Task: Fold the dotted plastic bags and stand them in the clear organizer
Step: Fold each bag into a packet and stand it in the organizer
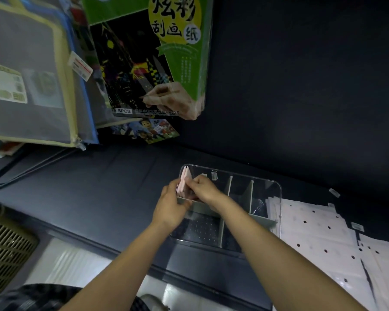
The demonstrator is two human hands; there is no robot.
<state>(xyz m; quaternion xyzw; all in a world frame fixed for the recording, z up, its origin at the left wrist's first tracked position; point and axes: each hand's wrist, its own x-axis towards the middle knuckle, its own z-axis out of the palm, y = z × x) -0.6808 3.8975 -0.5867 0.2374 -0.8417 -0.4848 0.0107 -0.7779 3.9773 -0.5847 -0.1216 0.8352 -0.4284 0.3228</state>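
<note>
At 6 o'clock, two bare forearms are seen reaching up from the bottom edge over the dark worktop (99, 198). A slatted olive basket (7, 241) is seen at 8 o'clock, at the left edge. Unfolded dotted plastic bags (319, 239) are spread flat at 4 o'clock, just right of the clear organizer (276, 187), their near edge showing through its right wall. The organizer is set on the worktop just below frame centre and is split by grey dividers (252, 198) into compartments. Both hands are brought together over its far-left compartment: the left hand (170, 209) is curled around the near side of a folded pink bag (185, 176), the right hand (203, 187) is pinching the same bag from the right. The bag is held upright, its top standing above the organizer's far-left corner; whether it touches the floor of the compartment cannot be told. At 11 to 12 o'clock, mesh zip pouches (32, 86) and a green scratch-art pack (157, 59) are hung against the dark back wall.
</note>
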